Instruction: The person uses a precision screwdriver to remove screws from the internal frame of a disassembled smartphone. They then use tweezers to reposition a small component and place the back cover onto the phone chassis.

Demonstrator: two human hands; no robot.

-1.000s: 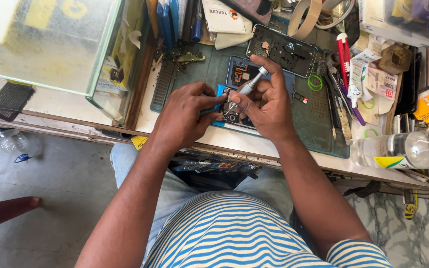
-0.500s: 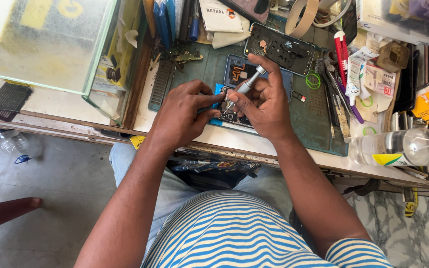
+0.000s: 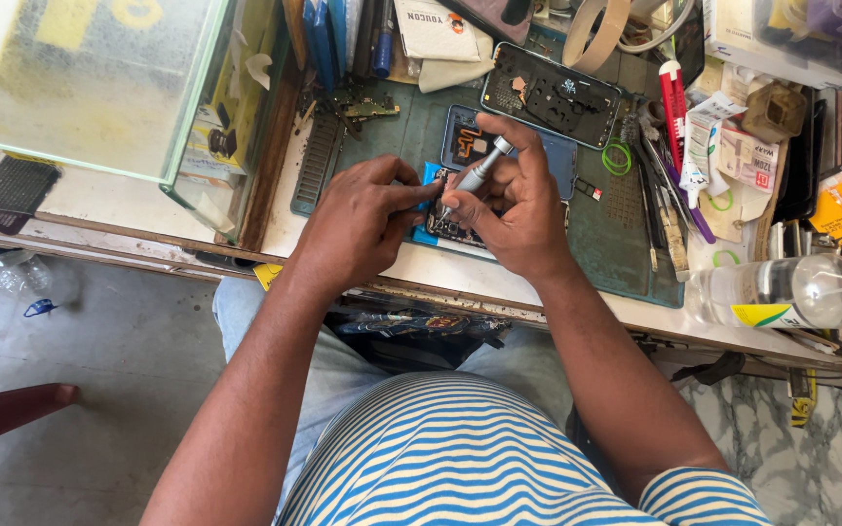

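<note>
Cluttered with tools and spare parts, a white workbench [image 3: 538, 297] runs across a small repair stall above a grey tiled floor [image 3: 99, 370], with a dark green rubber work mat [image 3: 626, 253] laid over its middle. A person in a blue-and-white striped shirt [image 3: 460, 458] sits at the near edge and leans both forearms over it. On the mat, close to the front edge, lies an opened blue-framed mobile phone [image 3: 445, 219] with its circuit board bared; both hands partly cover it. The right hand [image 3: 518, 209] is closed around a slim silver precision screwdriver [image 3: 475, 175], fingers wrapped about the shaft and the forefinger bent over its cap, the tool tilted with its tip down on the board. The left hand [image 3: 358, 219] is curled, fingertips pinched together at the phone's left edge, just beside the screwdriver tip; whether they grip a small part cannot be made out. Behind the hands rests a second dark phone body with its back removed [image 3: 550, 95], set at a slant on the mat. A roll of tan tape [image 3: 596, 29] sits beyond it. Right of the mat lie a red-handled tool [image 3: 672, 97] and a small green rubber ring [image 3: 618, 156]. A clear plastic bottle [image 3: 782, 290] lies on its side at the bench's right end. To the left stands a dusty glass display case [image 3: 80, 88].
</note>
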